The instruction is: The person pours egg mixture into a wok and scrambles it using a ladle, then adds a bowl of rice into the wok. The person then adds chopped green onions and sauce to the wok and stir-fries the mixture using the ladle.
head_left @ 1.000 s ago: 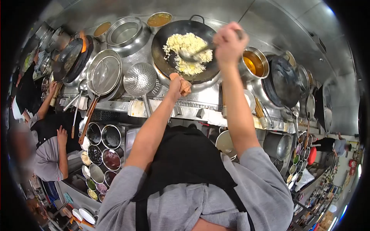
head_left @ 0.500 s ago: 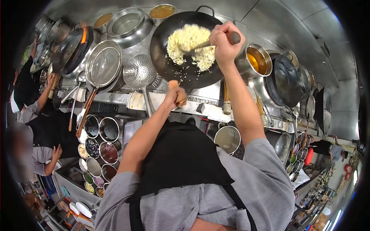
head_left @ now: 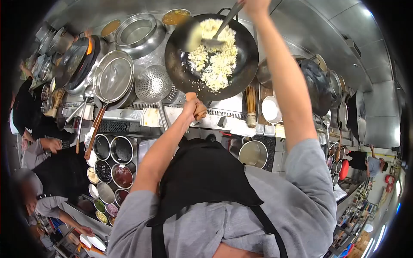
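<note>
A large black wok (head_left: 178, 64) holds pale yellow fried rice (head_left: 221, 69), spread from its far side toward the near right. My left hand (head_left: 194, 109) is closed round an orange-brown cloth (head_left: 200, 112) at the wok's near edge. At the top of the view my right hand (head_left: 257, 5), partly cut off by the frame, grips the handle of a ladle (head_left: 214, 42), whose bowl lies in the rice. A blurred pale patch over the wok's left part cannot be made out.
Left of the wok are a perforated skimmer (head_left: 153, 84) and a mesh strainer (head_left: 113, 77). Bamboo brushes (head_left: 251, 105) and a white bowl (head_left: 271, 109) sit at right. Ingredient pots (head_left: 122, 176) stand lower left. Co-workers (head_left: 60, 172) are at far left, another person (head_left: 373, 165) far right.
My right hand and the ladle's handle have moved up and away from me. The rice has shifted and spread toward the wok's near side. At left, a co-worker has leaned down with an arm extended.
</note>
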A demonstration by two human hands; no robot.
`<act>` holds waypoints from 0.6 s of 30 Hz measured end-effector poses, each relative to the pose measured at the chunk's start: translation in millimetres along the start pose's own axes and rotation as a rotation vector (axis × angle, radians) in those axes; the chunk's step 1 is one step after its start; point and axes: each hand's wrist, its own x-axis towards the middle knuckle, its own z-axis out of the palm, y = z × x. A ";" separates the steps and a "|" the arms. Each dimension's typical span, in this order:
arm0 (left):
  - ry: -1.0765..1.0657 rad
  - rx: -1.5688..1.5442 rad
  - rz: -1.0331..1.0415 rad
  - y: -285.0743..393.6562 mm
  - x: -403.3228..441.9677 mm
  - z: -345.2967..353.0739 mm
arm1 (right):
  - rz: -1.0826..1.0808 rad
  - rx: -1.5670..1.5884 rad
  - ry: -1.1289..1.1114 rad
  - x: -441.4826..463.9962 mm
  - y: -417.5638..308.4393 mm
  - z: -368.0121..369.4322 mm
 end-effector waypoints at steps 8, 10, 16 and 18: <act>-0.114 -0.093 0.076 35.4 8.5 12.3 | 0.192 0.148 -0.216 -30.2 -66.3 -42.4; -0.168 -0.056 0.084 41.4 45.2 9.9 | 0.059 0.039 -0.128 -42.5 -106.3 -22.2; -0.076 -0.009 0.018 59.4 44.1 34.0 | -0.159 0.147 -0.526 -24.4 -223.0 -56.9; -0.019 -0.001 0.038 57.4 55.8 30.9 | -0.284 0.094 -0.418 -51.2 -191.7 -61.2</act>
